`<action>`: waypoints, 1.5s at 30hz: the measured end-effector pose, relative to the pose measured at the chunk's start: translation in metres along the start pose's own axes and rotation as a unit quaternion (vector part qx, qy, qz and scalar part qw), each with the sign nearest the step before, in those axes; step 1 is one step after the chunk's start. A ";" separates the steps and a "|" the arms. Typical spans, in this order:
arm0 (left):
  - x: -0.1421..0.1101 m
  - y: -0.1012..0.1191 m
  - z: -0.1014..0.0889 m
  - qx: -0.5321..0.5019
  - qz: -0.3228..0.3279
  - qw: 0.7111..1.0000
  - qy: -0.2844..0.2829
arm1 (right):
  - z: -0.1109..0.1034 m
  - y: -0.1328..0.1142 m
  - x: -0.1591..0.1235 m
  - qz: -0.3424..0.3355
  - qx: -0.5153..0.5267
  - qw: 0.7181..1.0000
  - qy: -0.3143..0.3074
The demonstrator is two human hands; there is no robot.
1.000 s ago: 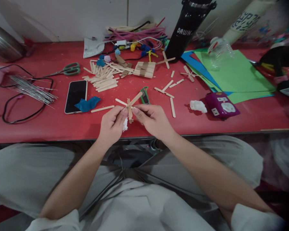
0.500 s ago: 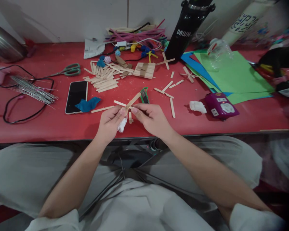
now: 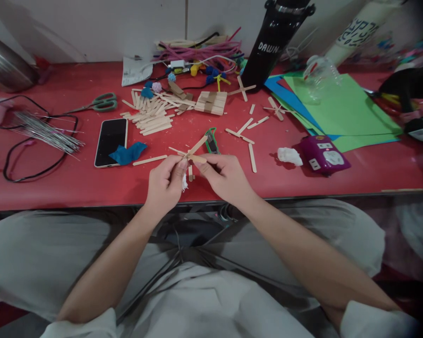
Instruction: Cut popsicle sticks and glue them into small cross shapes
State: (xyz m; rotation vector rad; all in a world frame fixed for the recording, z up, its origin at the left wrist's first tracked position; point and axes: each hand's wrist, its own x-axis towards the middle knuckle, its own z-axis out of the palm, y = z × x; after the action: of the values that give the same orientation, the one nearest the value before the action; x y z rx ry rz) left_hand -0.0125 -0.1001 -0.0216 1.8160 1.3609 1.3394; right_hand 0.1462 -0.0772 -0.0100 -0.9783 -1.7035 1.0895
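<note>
Between my two hands is a cross of wooden craft sticks (image 3: 197, 146), its pieces meeting near my fingertips. My left hand (image 3: 166, 183) pinches it at the crossing with thumb and forefinger. My right hand (image 3: 225, 177) pinches the end of the stick that points right. Under my left thumb a crumpled white tissue (image 3: 185, 182) partly shows. Just beyond my right hand lies a green box cutter (image 3: 212, 141). A loose craft stick (image 3: 150, 160) rests left of my left hand, and a short stick piece (image 3: 191, 173) lies below the cross.
A pile of craft sticks (image 3: 151, 115), scissors (image 3: 104, 102), a phone (image 3: 111, 143) and metal wires (image 3: 49, 131) spread over the left side. To the right are stick crosses (image 3: 242, 88), a purple power adapter (image 3: 325, 154), coloured paper (image 3: 352, 108) and a black bottle (image 3: 268, 47).
The cross has turned in my fingers, so one stick now points right toward my right hand. My left hand has tilted slightly and covers more of the tissue.
</note>
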 end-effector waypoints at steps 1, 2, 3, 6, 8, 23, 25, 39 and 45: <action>-0.001 -0.001 0.001 0.012 0.007 1.000 0.004 | 0.000 0.000 0.000 0.003 0.004 1.000 0.001; -0.001 -0.001 0.001 0.024 0.015 1.000 0.008 | -0.001 -0.001 0.000 0.008 0.009 1.000 -0.001; -0.002 -0.002 0.002 0.035 0.022 0.999 0.010 | -0.001 -0.001 0.000 0.014 0.015 1.000 -0.003; -0.002 -0.005 0.002 0.062 0.039 0.997 0.012 | -0.001 -0.001 0.001 0.033 0.049 0.998 -0.014; -0.002 -0.006 0.000 0.082 0.058 0.995 0.015 | -0.001 -0.001 0.001 0.048 0.077 0.996 -0.018; 0.010 -0.008 -0.008 -0.219 -0.144 0.962 -0.079 | -0.003 0.001 0.002 0.030 0.023 0.999 -0.027; 0.011 -0.008 -0.007 -0.270 -0.174 0.944 -0.081 | -0.003 0.001 0.001 0.024 0.011 1.000 -0.018; 0.015 -0.006 -0.004 -0.363 -0.308 0.878 -0.047 | -0.001 -0.006 -0.008 -0.084 -0.142 0.986 0.039; 0.017 -0.007 -0.008 -0.384 -0.290 0.874 -0.075 | -0.010 -0.007 0.000 -0.056 -0.089 0.991 0.081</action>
State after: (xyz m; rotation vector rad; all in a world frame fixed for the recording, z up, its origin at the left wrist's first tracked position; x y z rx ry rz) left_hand -0.0224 -0.0836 -0.0175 0.8595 0.9575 1.1312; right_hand 0.1542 -0.0765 -0.0013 -1.0395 -1.7210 0.7736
